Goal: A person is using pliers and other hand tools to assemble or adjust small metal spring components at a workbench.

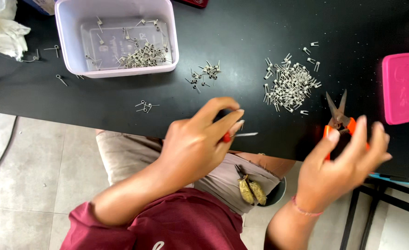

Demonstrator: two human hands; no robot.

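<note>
Orange snips [341, 125] are gripped by right hand [341, 169], red-handled tool [237, 135] pinched by left hand [197, 143]; big coil pile [290, 85] right-centre, more in tub [116, 39] upper left.

Black table [241, 28], shiny silver clips [290, 83] all over it. Pale lilac tub [70, 32] far left, hot pink box [402, 88] on the right. Snips [341, 122] have orange handles. Maroon shirt [167, 227], beige shorts [130, 157], grey tile floor [33, 176].
</note>
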